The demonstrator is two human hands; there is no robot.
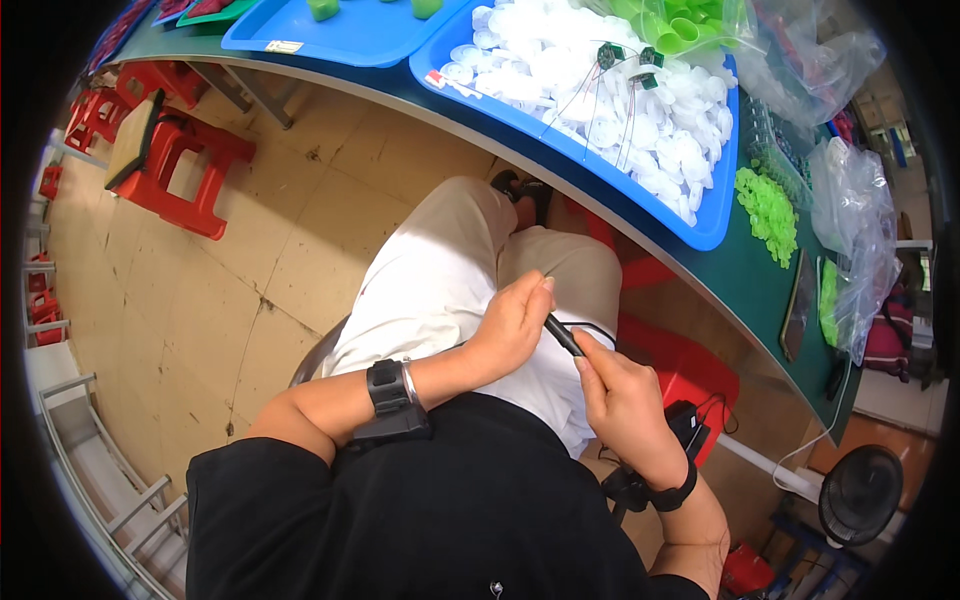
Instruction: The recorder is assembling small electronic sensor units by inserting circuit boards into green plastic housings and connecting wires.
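Both hands over lap, closed on a thin black rod (pixel 562 334) with a looped wire at its end. Left hand (pixel 515 325) curls round the upper part, right hand (pixel 622 397) pinches the lower. Blue plastic tray (pixel 715 215) on green table (pixel 745 275) heaped with white round caps (pixel 640 110). Red plastic stool (pixel 185 160) on tile floor.

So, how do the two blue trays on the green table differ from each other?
The right blue tray is heaped with small white round parts, with thin wires and small dark pieces on top. The left blue tray is almost bare and holds only a few green pieces. The right blue tray shows nearly whole; the left blue tray is cut off by the picture's upper edge. Both are blue, shallow and rest on the green table.
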